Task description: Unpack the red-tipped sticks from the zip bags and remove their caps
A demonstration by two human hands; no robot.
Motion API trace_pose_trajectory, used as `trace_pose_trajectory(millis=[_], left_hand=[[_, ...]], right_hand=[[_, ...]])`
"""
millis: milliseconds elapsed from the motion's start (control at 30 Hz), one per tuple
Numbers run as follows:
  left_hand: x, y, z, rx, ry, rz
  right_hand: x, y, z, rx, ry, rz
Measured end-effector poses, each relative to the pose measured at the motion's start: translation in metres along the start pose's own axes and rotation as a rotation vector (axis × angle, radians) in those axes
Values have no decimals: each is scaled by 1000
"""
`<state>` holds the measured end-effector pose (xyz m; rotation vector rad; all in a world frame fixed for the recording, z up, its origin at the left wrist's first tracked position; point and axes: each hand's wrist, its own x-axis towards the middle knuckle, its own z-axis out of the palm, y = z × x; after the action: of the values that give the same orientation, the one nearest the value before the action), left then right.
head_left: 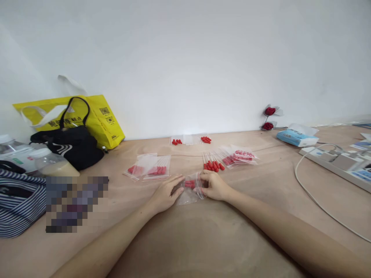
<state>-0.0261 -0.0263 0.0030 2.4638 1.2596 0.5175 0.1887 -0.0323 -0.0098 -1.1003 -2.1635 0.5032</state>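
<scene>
A clear zip bag (pixel 185 199) with a red seal line lies on the table in front of me, with red-tipped pieces (pixel 190 184) inside it. My left hand (pixel 166 193) holds the bag's left side between curved fingers and thumb. At the zip edge, my right hand (pixel 216 186) pinches the bag. Just beyond the right hand lies a fan of thin sticks with red ends (pixel 213 166). Filled zip bags (pixel 158 170) rest past my left hand, and a stack of filled bags (pixel 242 156) lies to the right.
More red pieces (pixel 206 139) and flat bags lie by the wall. On the left are a yellow bag (pixel 111 129), a black bag (pixel 84 150), a jar (pixel 58 166) and a striped pouch (pixel 21 208). A tissue pack (pixel 295 137), power strip (pixel 344 166) and cable (pixel 307 197) occupy the right.
</scene>
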Motion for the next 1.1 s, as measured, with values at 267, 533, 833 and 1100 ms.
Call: trace_pose_trajectory(millis=[267, 533, 833, 1100], left_hand=[[0, -3, 1, 12, -21, 14], [2, -6, 0, -30, -30, -1], [0, -3, -1, -35, -35, -2], [0, -6, 0, -29, -17, 18]], right_hand=[[9, -5, 11, -61, 31, 89], [-1, -6, -6, -42, -35, 114], [1, -9, -11, -22, -89, 172], [3, 5, -48, 439, -71, 344]])
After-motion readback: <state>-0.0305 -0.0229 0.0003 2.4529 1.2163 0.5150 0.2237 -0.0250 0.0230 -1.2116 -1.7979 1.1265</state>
